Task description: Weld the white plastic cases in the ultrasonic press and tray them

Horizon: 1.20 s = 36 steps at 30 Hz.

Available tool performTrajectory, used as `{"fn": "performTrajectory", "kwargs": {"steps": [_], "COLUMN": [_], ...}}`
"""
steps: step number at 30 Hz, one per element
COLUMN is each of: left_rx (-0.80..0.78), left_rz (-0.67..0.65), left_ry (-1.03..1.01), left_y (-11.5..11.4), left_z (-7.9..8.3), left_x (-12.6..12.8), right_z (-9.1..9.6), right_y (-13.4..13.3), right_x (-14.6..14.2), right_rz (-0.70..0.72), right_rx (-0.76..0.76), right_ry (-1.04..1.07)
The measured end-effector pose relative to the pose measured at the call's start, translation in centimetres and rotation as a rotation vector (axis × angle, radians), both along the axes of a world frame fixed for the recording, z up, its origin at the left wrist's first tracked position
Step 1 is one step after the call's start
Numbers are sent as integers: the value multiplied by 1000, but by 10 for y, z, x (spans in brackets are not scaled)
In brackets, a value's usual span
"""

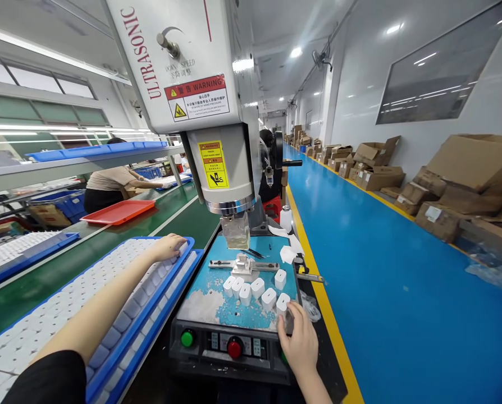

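My left hand (170,247) reaches to the far right corner of a blue tray (189,244) packed with white plastic housings (76,294). Its fingers curl down on a housing at the corner; the fingertips are partly hidden. On the ultrasonic welder's turquoise work plate (238,315), my right hand (299,336) has thumb and fingers closed round a white plastic housing (283,302) with a slot in its top. Several more loose housings (258,288) stand upright beside it. Behind them sits a metal fixture (243,266), below the welder's clear horn block (236,231).
A green button (187,338) and a red button (234,348) are on the welder's front panel. A red tray (120,212) lies on the green conveyor (175,224). A white bottle (286,219) stands behind the plate. Cardboard boxes (377,171) line the wall; another person (112,185) works at left.
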<state>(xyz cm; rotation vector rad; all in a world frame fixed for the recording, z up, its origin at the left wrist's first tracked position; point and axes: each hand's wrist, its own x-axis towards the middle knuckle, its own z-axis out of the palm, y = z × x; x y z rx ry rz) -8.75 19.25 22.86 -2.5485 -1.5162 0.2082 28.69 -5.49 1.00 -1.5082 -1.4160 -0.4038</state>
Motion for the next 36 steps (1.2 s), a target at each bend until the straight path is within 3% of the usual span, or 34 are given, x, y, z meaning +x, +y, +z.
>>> {"fn": "performTrajectory", "kwargs": {"steps": [4, 8, 11, 15, 18, 21, 24, 27, 31, 36], "left_rx": [-4, 1, 14, -28, -83, -146, -176, -170, -140, -177], "left_rz": [15, -15, -43, -109, -274, -494, -686, -781, -821, -806], "left_ry": [-3, -4, -27, -97, -134, -168, -192, -180, -152, -143], "left_y": [1, -8, -30, -82, -121, -148, -159, -165, -179, -201], "left_z": [10, 30, 45, 53, 43, 23, 0, -17, -24, -21], "left_x": [0, 0, 4, 31, 70, 115, 157, 185, 195, 167], "right_z": [-2, -3, -3, -2, 0, 3, 7, 12, 18, 25], "right_y": [1, 2, 3, 4, 4, 3, 2, 1, 0, 3], "right_x": [0, 0, 2, 4, 4, 4, 4, 3, 0, -10], "right_rz": [3, -7, -23, -24, -15, 0, 10, 26, 80, 24], "right_rx": [1, -37, -102, -181, -208, -231, -236, -241, -296, -345], "right_ry": [6, 39, 64, 92, 130, 151, 173, 203, 218, 187]}}
